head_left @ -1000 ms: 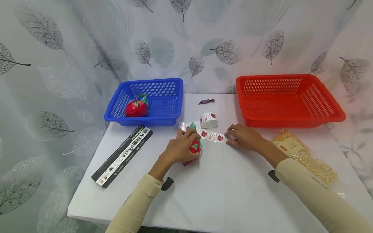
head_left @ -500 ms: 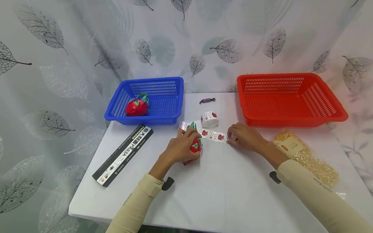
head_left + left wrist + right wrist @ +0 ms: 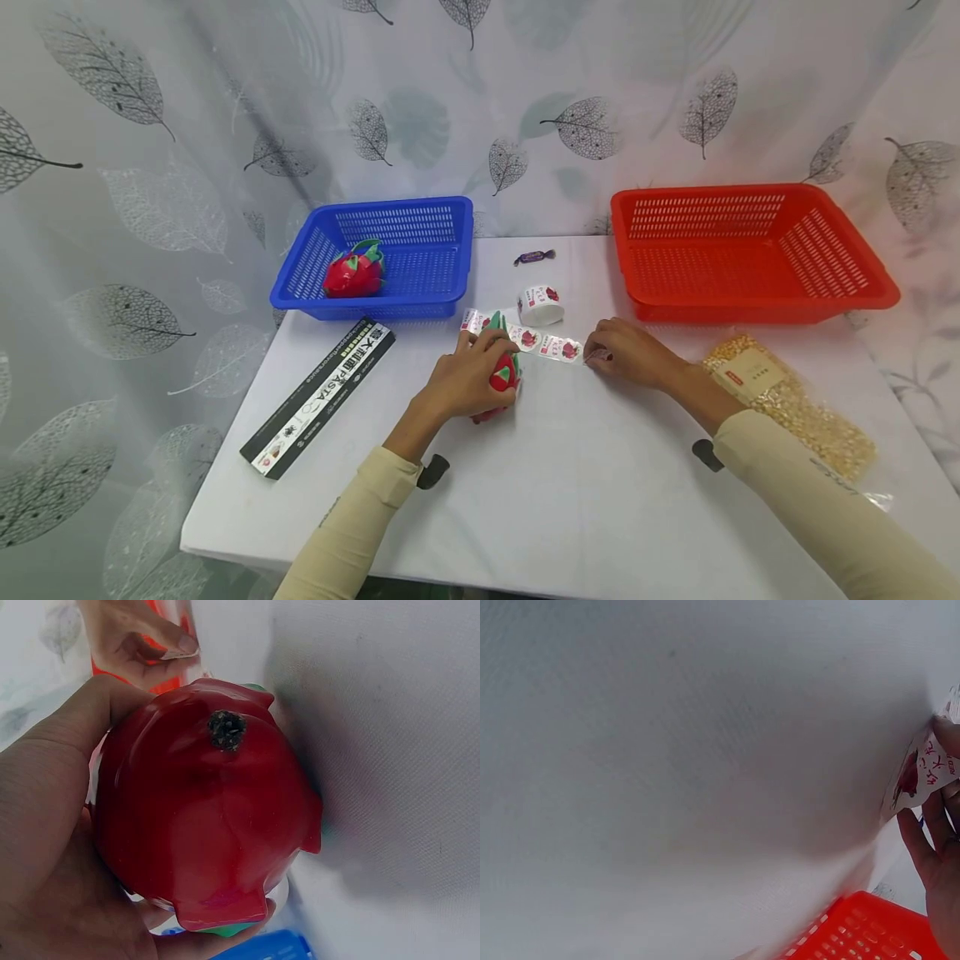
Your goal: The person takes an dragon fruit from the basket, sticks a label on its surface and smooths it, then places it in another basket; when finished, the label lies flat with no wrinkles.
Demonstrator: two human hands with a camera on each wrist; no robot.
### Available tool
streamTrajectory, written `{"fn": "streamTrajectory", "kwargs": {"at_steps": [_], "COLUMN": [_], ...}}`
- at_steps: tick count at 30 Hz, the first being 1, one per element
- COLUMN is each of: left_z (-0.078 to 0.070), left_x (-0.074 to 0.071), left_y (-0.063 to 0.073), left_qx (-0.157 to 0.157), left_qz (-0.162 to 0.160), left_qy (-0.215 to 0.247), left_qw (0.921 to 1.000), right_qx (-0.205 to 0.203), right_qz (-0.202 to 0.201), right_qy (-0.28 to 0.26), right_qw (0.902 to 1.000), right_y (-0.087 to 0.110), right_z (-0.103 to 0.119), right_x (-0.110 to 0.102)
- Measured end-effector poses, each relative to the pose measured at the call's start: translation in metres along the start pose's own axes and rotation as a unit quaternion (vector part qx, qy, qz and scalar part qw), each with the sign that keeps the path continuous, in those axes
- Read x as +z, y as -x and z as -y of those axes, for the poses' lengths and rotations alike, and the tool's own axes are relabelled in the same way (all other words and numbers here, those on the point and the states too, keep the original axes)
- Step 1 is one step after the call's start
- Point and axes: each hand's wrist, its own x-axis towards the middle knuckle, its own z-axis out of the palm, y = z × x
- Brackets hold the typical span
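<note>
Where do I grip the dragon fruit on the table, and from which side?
Probably round the red body of the dragon fruit, from above and the left, as the left hand holds it: the body is broad and rounded, while the green leaves at its far end look thin, likely a poorer hold.

Right hand [image 3: 943, 866] pinching a printed label [image 3: 921, 776], white tablecloth [image 3: 682, 765], red perforated basket [image 3: 889, 913].

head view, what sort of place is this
Perhaps a makeshift labelling or packing spot, though the building itself isn't shown: a white-topped table in front of a leaf-print curtain, bearing a sticker strip, a blue basket and a red basket.
</note>
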Motion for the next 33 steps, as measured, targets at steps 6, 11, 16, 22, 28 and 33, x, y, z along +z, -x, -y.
{"fn": "streamTrajectory", "kwargs": {"at_steps": [6, 11, 16, 22, 28, 33], "left_z": [0.0, 0.0, -0.001, 0.002, 0.02, 0.038], "left_x": [0.001, 0.0, 0.0, 0.0, -0.003, -0.012], "left_y": [0.001, 0.003, 0.003, 0.003, 0.008, 0.019], "left_qx": [-0.001, 0.0, -0.003, -0.01, 0.002, -0.01], "left_qz": [-0.001, -0.001, 0.0, 0.003, 0.022, 0.029], "left_qy": [0.001, 0.003, 0.005, 0.031, 0.129, 0.227], "left_qw": [1.0, 1.0, 1.0, 0.9995, 0.9914, 0.9735], "right_qx": [-0.014, -0.001, 0.029, 0.056, 0.085, 0.073], "right_qz": [0.011, 0.022, 0.027, 0.027, 0.034, 0.002], "right_qy": [0.005, 0.002, -0.016, -0.045, -0.08, -0.112], "right_qw": [0.9998, 0.9998, 0.9991, 0.9971, 0.9926, 0.9911], "right_y": [0.001, -0.001, -0.003, -0.001, 0.001, -0.002], "right_z": [0.004, 0.009, 0.01, 0.01, 0.01, 0.017], "right_x": [-0.006, -0.012, -0.017, -0.023, -0.027, -0.031]}}
